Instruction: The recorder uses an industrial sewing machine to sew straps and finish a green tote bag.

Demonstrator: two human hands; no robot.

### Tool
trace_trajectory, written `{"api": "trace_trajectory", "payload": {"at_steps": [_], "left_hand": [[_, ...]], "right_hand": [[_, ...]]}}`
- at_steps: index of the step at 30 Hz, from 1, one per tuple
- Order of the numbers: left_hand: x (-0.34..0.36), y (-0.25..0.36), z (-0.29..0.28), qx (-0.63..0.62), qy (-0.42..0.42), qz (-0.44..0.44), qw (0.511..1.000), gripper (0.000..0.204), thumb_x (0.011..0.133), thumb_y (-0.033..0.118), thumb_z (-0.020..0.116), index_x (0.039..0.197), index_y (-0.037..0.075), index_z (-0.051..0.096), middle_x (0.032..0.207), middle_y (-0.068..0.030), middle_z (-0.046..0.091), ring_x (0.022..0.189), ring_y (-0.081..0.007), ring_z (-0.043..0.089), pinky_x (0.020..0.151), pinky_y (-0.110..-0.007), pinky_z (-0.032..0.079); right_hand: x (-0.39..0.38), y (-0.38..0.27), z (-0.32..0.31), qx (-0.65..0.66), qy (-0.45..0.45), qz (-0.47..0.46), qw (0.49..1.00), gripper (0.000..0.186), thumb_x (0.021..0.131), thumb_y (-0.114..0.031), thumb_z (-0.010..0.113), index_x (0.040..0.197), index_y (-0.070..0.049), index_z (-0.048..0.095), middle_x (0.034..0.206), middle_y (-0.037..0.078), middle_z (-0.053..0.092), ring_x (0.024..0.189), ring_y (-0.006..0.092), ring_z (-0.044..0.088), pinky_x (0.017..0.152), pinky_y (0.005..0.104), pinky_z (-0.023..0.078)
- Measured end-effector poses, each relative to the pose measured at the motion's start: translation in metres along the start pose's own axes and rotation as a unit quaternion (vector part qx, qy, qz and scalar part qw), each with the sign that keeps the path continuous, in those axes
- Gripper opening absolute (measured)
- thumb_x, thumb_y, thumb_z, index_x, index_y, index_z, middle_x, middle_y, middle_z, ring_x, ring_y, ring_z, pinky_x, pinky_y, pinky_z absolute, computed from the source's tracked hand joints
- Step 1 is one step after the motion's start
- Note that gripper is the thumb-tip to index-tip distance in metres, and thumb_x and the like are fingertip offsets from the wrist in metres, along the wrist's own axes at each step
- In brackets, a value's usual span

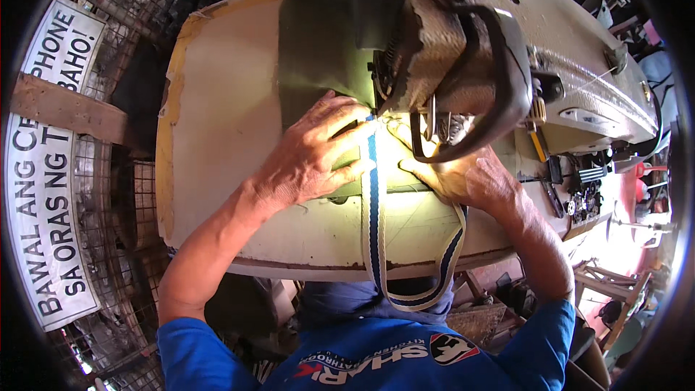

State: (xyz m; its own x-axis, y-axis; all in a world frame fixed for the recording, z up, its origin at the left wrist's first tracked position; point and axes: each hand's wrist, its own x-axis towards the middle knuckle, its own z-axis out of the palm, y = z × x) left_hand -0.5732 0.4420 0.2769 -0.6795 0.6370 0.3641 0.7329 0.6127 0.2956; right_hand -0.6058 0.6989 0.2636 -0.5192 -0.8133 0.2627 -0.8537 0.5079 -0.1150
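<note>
A sewing machine (565, 36) reaches in from the upper right, its lamp lighting the spot beneath its head. Dark green fabric (311, 51) lies under it, and a blue-and-white webbing strap (374, 210) runs over the fabric to the needle area. My left hand (315, 146) rests on the fabric, fingers stretched and apart, fingertips touching the strap's left side. To the strap's right, my right hand (470, 176) lies on the fabric with thumb and index finger spread; the machine's black curved bar hides part of it. The strap loops below the table edge and back up near my right wrist.
The pale table (224, 108) has worn, yellowed edges at the left. Beyond it are a wire mesh wall (145, 195), a wooden bar (69, 108) and a white sign (47, 210). Small tools and metal parts (583, 195) lie to the right of the machine.
</note>
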Motion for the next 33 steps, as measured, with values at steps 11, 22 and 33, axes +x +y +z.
{"api": "trace_trajectory", "payload": {"at_steps": [11,22,33], "left_hand": [[-0.001,-0.009,0.004,0.004,-0.002,0.016,1.0,0.035,0.08,0.02,0.07,0.109,0.001,0.064,0.113,-0.0163,0.058,0.114,-0.035,0.055,0.107,-0.048,0.041],[0.0,-0.013,0.008,0.025,-0.046,-0.061,0.997,0.061,0.086,0.03,0.069,0.134,-0.001,0.048,0.142,-0.0173,0.047,0.139,-0.0313,0.039,0.117,-0.051,0.028],[0.003,-0.016,0.007,0.036,-0.045,-0.057,0.997,0.059,0.088,0.032,0.066,0.133,-0.003,0.052,0.145,-0.0175,0.046,0.139,-0.0309,0.039,0.117,-0.049,0.028]], "right_hand": [[-0.065,-0.017,-0.097,-0.005,0.096,0.141,0.985,0.029,0.082,-0.016,0.07,0.108,-0.004,0.069,0.113,0.015,0.067,0.118,0.0329,0.058,0.102,0.0454,0.045],[-0.171,0.261,-0.278,-0.305,0.139,0.37,0.867,0.031,0.103,-0.017,0.047,0.128,-0.004,0.059,0.127,0.013,0.062,0.117,0.0226,0.06,0.098,0.0332,0.047],[-0.272,0.35,-0.282,-0.013,0.036,0.38,0.924,0.05,0.085,-0.01,0.059,0.134,-0.001,0.052,0.132,0.021,0.056,0.12,0.0331,0.055,0.104,0.037,0.041]]}}
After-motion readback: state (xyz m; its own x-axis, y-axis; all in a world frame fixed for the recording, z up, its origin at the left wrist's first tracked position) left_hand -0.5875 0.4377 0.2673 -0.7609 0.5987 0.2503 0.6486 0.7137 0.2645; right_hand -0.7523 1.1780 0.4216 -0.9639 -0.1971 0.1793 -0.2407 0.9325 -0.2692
